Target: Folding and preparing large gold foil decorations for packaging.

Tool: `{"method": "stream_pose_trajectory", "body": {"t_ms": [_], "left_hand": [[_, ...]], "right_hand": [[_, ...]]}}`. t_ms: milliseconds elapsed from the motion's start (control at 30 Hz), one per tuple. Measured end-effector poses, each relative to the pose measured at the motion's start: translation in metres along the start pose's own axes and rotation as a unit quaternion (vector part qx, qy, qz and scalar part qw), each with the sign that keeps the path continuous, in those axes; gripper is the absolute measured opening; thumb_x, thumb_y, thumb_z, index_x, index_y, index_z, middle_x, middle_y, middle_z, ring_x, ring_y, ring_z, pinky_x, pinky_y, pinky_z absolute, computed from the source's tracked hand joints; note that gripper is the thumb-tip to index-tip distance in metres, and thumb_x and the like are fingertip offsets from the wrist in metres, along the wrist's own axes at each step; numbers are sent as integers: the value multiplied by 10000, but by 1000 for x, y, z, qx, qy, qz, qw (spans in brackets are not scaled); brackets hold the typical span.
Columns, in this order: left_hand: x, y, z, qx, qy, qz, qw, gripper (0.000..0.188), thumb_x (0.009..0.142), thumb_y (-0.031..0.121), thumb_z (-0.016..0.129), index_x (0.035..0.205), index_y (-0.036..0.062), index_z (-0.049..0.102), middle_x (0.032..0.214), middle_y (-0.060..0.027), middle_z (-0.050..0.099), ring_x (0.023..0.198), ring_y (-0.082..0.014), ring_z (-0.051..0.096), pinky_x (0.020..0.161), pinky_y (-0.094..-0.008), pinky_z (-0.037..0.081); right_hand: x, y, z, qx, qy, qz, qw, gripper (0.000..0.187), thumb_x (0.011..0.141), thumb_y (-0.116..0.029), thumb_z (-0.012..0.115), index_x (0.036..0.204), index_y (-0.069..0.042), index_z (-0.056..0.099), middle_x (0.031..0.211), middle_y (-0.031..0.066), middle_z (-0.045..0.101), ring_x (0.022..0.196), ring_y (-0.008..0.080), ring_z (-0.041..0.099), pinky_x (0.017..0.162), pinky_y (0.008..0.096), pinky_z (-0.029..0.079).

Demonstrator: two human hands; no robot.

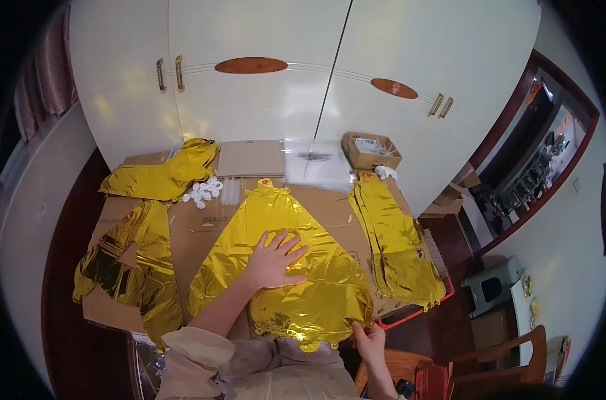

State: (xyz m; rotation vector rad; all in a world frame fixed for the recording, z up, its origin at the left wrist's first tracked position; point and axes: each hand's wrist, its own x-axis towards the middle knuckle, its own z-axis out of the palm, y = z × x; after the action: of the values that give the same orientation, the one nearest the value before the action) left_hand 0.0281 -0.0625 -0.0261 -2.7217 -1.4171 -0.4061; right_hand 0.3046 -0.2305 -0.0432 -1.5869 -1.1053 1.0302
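A flat, uninflated gold foil balloon, roughly triangular with small tabs along its edges, lies on the cardboard in front of me. My left hand rests on its middle, palm down and fingers spread. At its lower right corner, my right hand pinches the foil edge between thumb and fingers. To the left lies another gold foil balloon with a triangular opening. Behind that one is a crumpled gold foil heap. On the right, folded gold foil balloons lie in a long stack.
White round pieces sit beside clear strips at the back. A clear plastic sheet and a small cardboard box stand against the white cabinet. A wooden chair and grey stool are at right.
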Motion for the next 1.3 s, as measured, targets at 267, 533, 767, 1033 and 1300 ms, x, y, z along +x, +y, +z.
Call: {"method": "stream_pose_trajectory", "body": {"t_ms": [267, 533, 767, 1033, 1300], "left_hand": [[-1, 0, 1, 1, -1, -2, 1000, 776, 806, 715, 490, 1424, 248, 431, 1473, -52, 408, 1381, -300, 327, 1113, -595, 207], [0, 0, 0, -9, -6, -2, 1000, 777, 811, 714, 489, 1432, 251, 420, 1483, -56, 394, 1387, -303, 319, 1111, -603, 198], [1, -3, 10, -9, 12, -3, 1000, 657, 879, 637, 458, 1409, 249, 455, 1469, -47, 419, 1377, -297, 341, 1110, -601, 203], [-1, -2, 6, -38, 26, -6, 999, 667, 875, 663, 444, 1386, 238, 490, 1458, -51, 435, 1370, -303, 352, 1111, -601, 200], [-1, -1, 1, -31, 0, -4, 1000, 769, 830, 713, 472, 1425, 227, 439, 1480, -68, 400, 1381, -301, 329, 1107, -592, 199]], "right_hand": [[-8, -27, 9, -364, 155, -267, 879, 240, 837, -79, 630, 1069, -59, 686, 885, 132, 640, 778, 308, 621, 661, 381, 492], [-23, -52, 42, -241, -19, -353, 904, 378, 774, -68, 652, 1150, -90, 667, 1188, 149, 604, 1004, 336, 600, 906, 448, 459], [-30, -62, 104, -345, -124, -420, 830, 419, 794, -152, 658, 1212, -127, 636, 1277, 109, 575, 1185, 292, 543, 1027, 486, 378], [-27, -53, 123, -372, -130, -446, 803, 382, 803, -190, 665, 1180, -131, 645, 1258, 68, 586, 1204, 267, 526, 1057, 489, 343], [-28, -51, 126, -376, -156, -446, 797, 380, 810, -186, 660, 1187, -142, 645, 1265, 56, 587, 1227, 254, 513, 1076, 494, 323]]}}
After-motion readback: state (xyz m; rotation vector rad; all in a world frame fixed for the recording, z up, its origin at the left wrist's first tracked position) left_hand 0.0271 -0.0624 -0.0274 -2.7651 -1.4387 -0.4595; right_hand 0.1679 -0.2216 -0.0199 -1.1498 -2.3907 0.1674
